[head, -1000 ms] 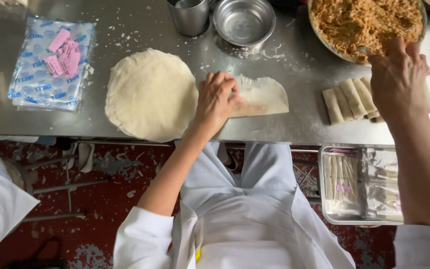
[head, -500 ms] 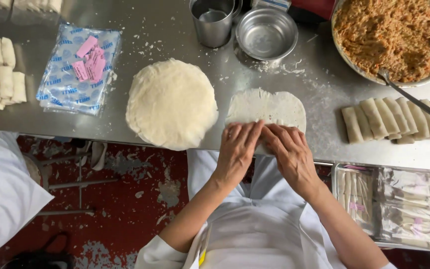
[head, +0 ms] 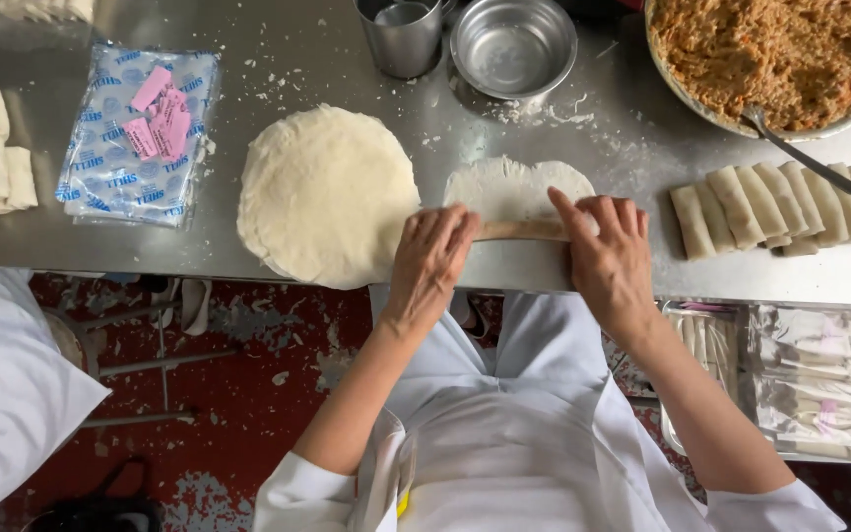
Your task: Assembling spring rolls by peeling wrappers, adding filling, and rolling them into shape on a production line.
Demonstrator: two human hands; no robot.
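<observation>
Our left hand [head: 432, 258] and right hand [head: 611, 258] pressed flat on half-rolled wrapper [head: 516, 189], wrapper stack [head: 327, 195] just left of it, steel tabletop [head: 632, 138] beneath.

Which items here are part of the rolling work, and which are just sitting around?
In use: left hand, right hand, wrapper being rolled, wrapper stack, filling bowl, finished rolls.
Lying about: empty steel bowl, steel cup, plastic packet.

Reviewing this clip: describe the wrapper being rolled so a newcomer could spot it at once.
On the steel table, look near the front edge, between the big round stack of wrappers and the row of finished rolls. The single wrapper lies under the left hand and right hand. Unlike its neighbours, it is half rolled: near edge curled into a tube, far half flat.
</observation>
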